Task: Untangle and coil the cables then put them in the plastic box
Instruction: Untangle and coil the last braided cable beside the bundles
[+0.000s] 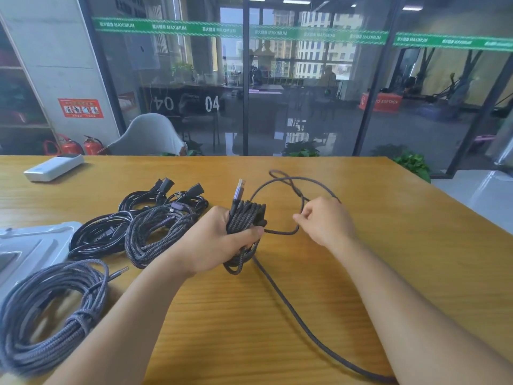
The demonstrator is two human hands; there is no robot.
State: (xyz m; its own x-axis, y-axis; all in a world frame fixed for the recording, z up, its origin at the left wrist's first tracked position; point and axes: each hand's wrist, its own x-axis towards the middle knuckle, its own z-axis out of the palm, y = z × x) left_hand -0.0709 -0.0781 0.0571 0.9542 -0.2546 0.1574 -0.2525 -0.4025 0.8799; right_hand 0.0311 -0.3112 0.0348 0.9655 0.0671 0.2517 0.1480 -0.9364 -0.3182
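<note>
The cable (244,218) wrapped in the left hand's fingers (249,233) is dark grey braid with a purple-and-silver plug (239,190). Left of those fingers lie grey woven bundles (155,232) and glossy black ones (100,234). The table (361,273) is honey-yellow wood grain. A white power bank (52,166) sits far beyond.

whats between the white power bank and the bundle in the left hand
In the head view, two coiled cable piles lie there: a glossy black cable pile and a grey braided pile, between the white power bank and the held bundle in the left hand.
</note>
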